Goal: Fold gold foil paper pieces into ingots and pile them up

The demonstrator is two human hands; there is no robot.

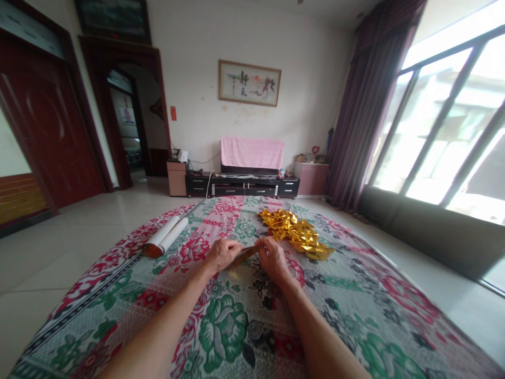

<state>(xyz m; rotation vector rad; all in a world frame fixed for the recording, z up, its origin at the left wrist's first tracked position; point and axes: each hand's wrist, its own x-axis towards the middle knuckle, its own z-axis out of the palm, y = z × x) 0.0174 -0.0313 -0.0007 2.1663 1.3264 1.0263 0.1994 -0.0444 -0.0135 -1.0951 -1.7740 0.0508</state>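
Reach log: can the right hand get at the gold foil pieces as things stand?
Likely yes. The gold foil pieces lie just beyond the right hand, nothing standing between. Its fingers hold a thin brownish-gold strip, though, so it may need to let go first.

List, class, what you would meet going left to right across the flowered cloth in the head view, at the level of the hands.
White rolls → left hand → thin gold-brown piece → right hand → gold foil heap.
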